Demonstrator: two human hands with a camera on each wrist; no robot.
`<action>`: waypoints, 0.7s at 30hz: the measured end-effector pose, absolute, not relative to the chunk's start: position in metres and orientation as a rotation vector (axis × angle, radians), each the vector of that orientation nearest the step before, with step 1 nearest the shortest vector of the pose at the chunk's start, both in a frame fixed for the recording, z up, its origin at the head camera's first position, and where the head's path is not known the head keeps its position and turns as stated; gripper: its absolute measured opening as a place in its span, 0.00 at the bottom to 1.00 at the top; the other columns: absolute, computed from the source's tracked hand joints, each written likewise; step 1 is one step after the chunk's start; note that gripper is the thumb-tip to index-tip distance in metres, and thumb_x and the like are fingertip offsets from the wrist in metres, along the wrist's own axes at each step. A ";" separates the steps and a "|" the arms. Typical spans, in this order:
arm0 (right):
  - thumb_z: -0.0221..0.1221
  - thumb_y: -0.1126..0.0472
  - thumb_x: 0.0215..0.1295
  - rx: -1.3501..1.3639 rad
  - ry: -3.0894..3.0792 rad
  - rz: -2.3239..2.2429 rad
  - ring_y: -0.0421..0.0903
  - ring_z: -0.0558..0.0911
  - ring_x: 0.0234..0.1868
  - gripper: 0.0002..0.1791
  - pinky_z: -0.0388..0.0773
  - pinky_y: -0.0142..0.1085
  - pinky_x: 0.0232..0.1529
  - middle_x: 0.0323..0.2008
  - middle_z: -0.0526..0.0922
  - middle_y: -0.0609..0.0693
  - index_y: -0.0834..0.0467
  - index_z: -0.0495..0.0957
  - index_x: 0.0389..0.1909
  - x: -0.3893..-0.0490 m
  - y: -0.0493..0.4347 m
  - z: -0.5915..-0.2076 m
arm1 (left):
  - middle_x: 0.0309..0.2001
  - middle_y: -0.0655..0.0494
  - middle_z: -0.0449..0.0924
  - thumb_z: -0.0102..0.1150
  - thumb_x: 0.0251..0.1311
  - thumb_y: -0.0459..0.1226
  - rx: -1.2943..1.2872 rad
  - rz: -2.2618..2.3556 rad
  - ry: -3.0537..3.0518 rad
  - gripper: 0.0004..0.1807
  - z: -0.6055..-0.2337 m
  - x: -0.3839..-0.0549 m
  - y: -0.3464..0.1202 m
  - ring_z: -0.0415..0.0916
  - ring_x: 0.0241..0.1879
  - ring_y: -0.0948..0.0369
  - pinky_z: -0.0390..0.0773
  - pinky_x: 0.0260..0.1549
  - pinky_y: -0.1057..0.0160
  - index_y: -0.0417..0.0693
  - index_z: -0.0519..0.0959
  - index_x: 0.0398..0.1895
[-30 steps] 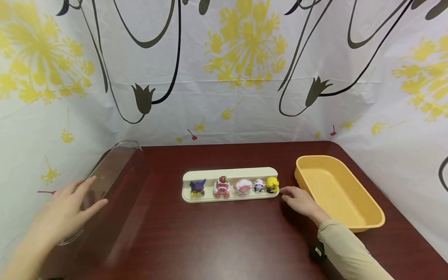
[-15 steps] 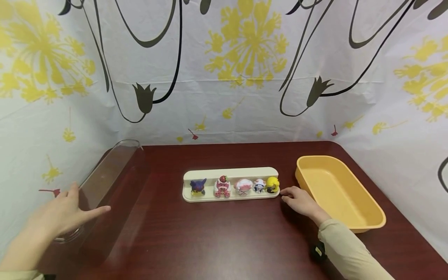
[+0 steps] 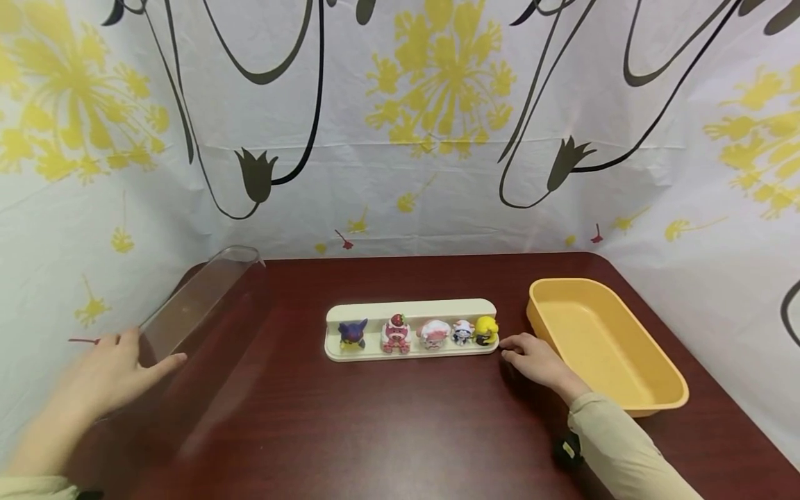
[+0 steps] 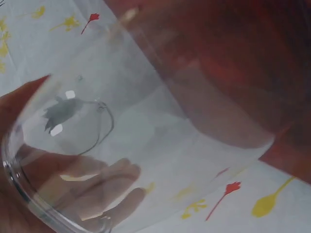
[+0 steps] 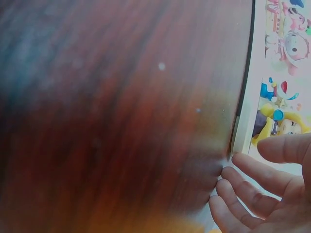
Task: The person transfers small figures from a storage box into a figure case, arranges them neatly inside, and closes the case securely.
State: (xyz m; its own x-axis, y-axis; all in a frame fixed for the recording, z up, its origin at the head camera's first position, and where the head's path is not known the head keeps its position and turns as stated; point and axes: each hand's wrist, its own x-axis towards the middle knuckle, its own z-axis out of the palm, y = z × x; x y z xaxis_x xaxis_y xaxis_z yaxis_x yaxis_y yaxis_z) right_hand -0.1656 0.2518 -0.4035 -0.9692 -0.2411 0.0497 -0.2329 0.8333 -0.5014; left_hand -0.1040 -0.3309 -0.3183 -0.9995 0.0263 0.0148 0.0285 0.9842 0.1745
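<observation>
At the left, my left hand (image 3: 103, 375) grips the near end of a long, clear plastic cover (image 3: 200, 302) with rounded ends. The left wrist view shows its fingers (image 4: 116, 179) through the clear wall, curled about the rimmed end. A cream tray (image 3: 409, 307) lies mid-table, bearing a row of several small figurines. Among them are a purple one (image 3: 353, 335), a pink bear with a strawberry on top (image 3: 396, 335) and a yellow one (image 3: 486, 330) at the right end. My right hand (image 3: 534, 357) rests beside that end, fingertips at the tray's corner, fingers relaxed.
A yellow plastic bin (image 3: 600, 340) stands at the right, just behind the right forearm. The dark red-brown table (image 3: 400, 417) ends at a white patterned cloth (image 3: 400, 208), which hangs at the back and both sides.
My left hand has come down onto the clear cover and taken hold of it; the cover has shifted and tilted slightly. The right hand and the tray have stayed put.
</observation>
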 end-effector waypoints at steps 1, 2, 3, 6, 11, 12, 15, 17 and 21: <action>0.54 0.65 0.57 -0.383 2.992 -0.817 0.52 0.75 0.39 0.12 0.70 0.46 0.39 0.38 0.77 0.56 0.65 0.77 0.41 -0.166 0.252 -0.404 | 0.36 0.19 0.60 0.48 0.51 0.62 -0.048 -0.289 -3.099 0.51 -0.320 -0.104 -0.331 0.61 0.36 0.27 0.64 0.28 0.37 0.16 0.55 0.50; 0.54 0.65 0.58 -0.379 2.990 -0.817 0.52 0.75 0.39 0.12 0.70 0.46 0.39 0.38 0.77 0.56 0.65 0.77 0.41 -0.166 0.252 -0.404 | 0.36 0.18 0.60 0.49 0.51 0.61 -0.055 -0.300 -3.078 0.51 -0.321 -0.104 -0.331 0.61 0.36 0.27 0.64 0.28 0.37 0.16 0.53 0.51; 0.54 0.65 0.58 -0.376 2.990 -0.817 0.52 0.75 0.39 0.12 0.70 0.47 0.39 0.38 0.77 0.56 0.65 0.77 0.41 -0.166 0.252 -0.403 | 0.36 0.18 0.59 0.49 0.52 0.60 -0.056 -0.309 -3.067 0.51 -0.322 -0.104 -0.331 0.61 0.36 0.27 0.64 0.28 0.37 0.16 0.52 0.53; 0.54 0.65 0.58 -0.367 2.987 -0.818 0.52 0.74 0.40 0.12 0.70 0.47 0.40 0.39 0.77 0.56 0.65 0.77 0.41 -0.165 0.251 -0.403 | 0.36 0.17 0.59 0.49 0.53 0.59 -0.061 -0.329 -3.032 0.51 -0.324 -0.104 -0.331 0.61 0.36 0.28 0.64 0.27 0.37 0.17 0.50 0.55; 0.54 0.64 0.58 -0.369 2.981 -0.821 0.52 0.74 0.40 0.12 0.70 0.47 0.40 0.39 0.77 0.56 0.65 0.77 0.41 -0.165 0.250 -0.402 | 0.40 0.19 0.58 0.50 0.53 0.58 -0.050 -0.386 -2.988 0.51 -0.324 -0.101 -0.329 0.59 0.39 0.31 0.62 0.29 0.36 0.19 0.48 0.58; 0.54 0.64 0.58 -0.368 2.982 -0.821 0.52 0.74 0.40 0.12 0.70 0.47 0.40 0.38 0.77 0.56 0.65 0.77 0.41 -0.166 0.251 -0.403 | 0.41 0.19 0.57 0.51 0.53 0.57 -0.053 -0.407 -2.979 0.50 -0.323 -0.101 -0.329 0.58 0.40 0.31 0.61 0.30 0.36 0.20 0.48 0.59; 0.53 0.64 0.58 -0.379 2.982 -0.818 0.52 0.74 0.39 0.12 0.70 0.47 0.40 0.38 0.77 0.56 0.65 0.77 0.41 -0.166 0.251 -0.403 | 0.43 0.21 0.58 0.52 0.54 0.56 -0.073 -0.475 -2.954 0.49 -0.319 -0.101 -0.327 0.58 0.42 0.31 0.60 0.32 0.35 0.22 0.47 0.61; 0.53 0.64 0.58 -0.375 2.985 -0.817 0.52 0.74 0.40 0.12 0.70 0.47 0.40 0.38 0.77 0.56 0.65 0.77 0.41 -0.167 0.251 -0.403 | 0.43 0.24 0.61 0.53 0.54 0.54 -0.098 -0.513 -2.928 0.47 -0.313 -0.103 -0.326 0.60 0.42 0.33 0.60 0.32 0.35 0.25 0.49 0.61; 0.53 0.64 0.58 -0.363 2.976 -0.819 0.52 0.74 0.40 0.13 0.70 0.47 0.40 0.39 0.77 0.56 0.65 0.77 0.42 -0.167 0.252 -0.403 | 0.40 0.31 0.67 0.55 0.52 0.53 -0.152 -0.560 -2.885 0.42 -0.300 -0.105 -0.320 0.64 0.40 0.37 0.62 0.30 0.38 0.31 0.55 0.60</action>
State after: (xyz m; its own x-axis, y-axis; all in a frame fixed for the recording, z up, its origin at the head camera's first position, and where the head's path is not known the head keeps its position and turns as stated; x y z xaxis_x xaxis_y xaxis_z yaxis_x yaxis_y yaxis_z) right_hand -0.1671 0.2521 -0.4033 -0.9722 -0.2322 0.0292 -0.2144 0.8338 -0.5087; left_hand -0.1046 -0.3201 -0.2996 -0.9751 0.0627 0.2127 0.1377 0.9231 0.3591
